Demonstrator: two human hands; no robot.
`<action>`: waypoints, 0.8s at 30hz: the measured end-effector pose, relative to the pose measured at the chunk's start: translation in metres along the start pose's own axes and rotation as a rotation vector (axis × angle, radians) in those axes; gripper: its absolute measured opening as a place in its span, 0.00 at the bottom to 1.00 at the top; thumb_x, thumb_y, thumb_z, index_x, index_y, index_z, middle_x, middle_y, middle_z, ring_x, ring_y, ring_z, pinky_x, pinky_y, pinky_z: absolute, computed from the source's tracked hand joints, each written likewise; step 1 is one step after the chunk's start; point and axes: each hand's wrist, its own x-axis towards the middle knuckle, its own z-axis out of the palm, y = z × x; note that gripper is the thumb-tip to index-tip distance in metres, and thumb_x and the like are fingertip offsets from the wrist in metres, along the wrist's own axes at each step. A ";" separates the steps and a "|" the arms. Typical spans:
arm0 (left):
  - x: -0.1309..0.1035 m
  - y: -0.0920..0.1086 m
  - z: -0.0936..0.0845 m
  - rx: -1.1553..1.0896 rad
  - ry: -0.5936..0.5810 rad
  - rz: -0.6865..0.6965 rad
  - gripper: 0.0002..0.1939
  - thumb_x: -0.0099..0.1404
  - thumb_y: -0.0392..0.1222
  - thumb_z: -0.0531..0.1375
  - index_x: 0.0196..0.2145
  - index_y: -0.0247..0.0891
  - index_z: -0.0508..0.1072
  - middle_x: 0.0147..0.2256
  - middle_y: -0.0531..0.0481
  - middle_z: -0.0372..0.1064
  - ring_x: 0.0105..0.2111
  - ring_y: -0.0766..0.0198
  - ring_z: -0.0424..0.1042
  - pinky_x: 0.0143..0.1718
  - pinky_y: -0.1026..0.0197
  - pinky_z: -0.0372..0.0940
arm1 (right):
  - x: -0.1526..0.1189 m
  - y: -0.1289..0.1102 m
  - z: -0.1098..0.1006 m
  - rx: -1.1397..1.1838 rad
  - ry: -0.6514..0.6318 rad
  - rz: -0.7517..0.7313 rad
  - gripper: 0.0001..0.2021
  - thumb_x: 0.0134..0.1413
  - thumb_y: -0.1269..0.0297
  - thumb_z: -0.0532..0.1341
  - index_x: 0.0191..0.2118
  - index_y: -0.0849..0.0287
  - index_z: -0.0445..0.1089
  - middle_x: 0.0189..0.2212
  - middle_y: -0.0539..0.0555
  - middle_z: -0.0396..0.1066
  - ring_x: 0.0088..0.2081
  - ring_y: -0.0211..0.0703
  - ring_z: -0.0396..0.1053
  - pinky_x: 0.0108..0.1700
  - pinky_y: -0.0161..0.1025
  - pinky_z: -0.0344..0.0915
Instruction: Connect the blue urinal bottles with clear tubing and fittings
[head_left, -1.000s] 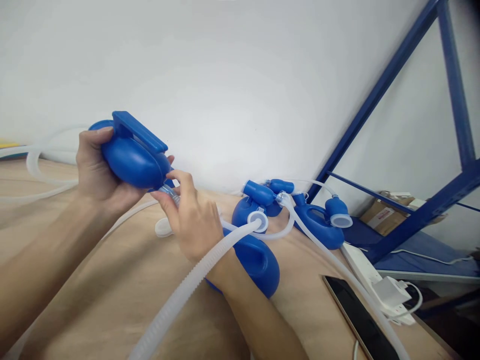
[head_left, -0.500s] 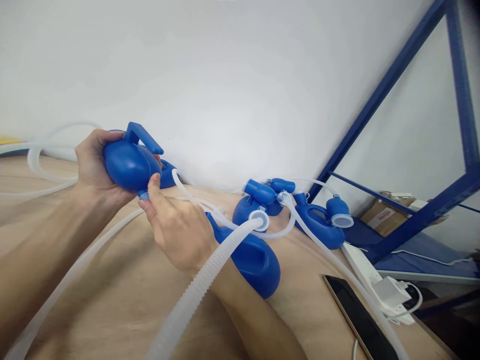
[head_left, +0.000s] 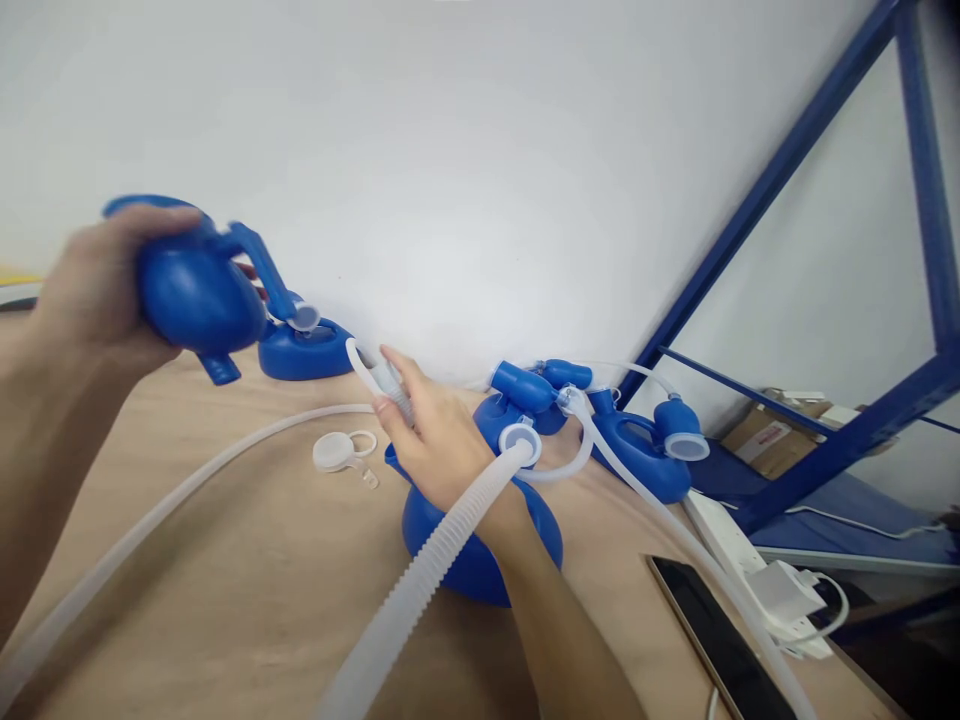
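My left hand is wrapped round a blue plastic urinal bottle, lifted above the left of the table and tilted so that its short neck points down. Its square handle faces right. Toward the middle, my right hand has thumb and fingers round a white corrugated tube. Under my right wrist stands another blue bottle. A white cap with a ring strap lies on the tabletop to the left of my right hand.
A blue bottle stands by the wall. More blue bottles with tubes are at the right. A thick ribbed tube crosses the foreground. A phone and power strip lie near the right edge, beside a blue metal frame.
The left hand has carried the bottle left and up. My right hand has left the bottle's neck and moved right to the tube. The white cap has come into sight.
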 end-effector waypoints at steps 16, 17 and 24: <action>-0.038 0.004 0.016 0.702 -0.944 -0.172 0.37 0.27 0.40 0.77 0.42 0.41 0.84 0.37 0.40 0.81 0.35 0.40 0.82 0.29 0.55 0.77 | 0.005 0.002 0.019 0.506 -0.115 0.099 0.31 0.70 0.62 0.60 0.72 0.51 0.47 0.53 0.55 0.78 0.45 0.41 0.81 0.47 0.39 0.77; -0.037 0.001 0.016 0.713 -0.912 -0.138 0.35 0.27 0.42 0.77 0.40 0.41 0.84 0.35 0.41 0.81 0.34 0.42 0.82 0.27 0.57 0.77 | 0.005 0.002 0.019 0.507 -0.106 0.108 0.30 0.71 0.61 0.58 0.71 0.52 0.47 0.53 0.56 0.77 0.45 0.41 0.80 0.49 0.40 0.77; -0.003 -0.010 -0.021 0.630 -0.789 -0.039 0.37 0.45 0.59 0.74 0.49 0.38 0.75 0.41 0.48 0.80 0.39 0.51 0.81 0.42 0.51 0.79 | 0.002 0.022 0.007 0.216 -0.334 -0.003 0.27 0.68 0.48 0.60 0.68 0.45 0.59 0.62 0.54 0.71 0.66 0.53 0.67 0.69 0.53 0.62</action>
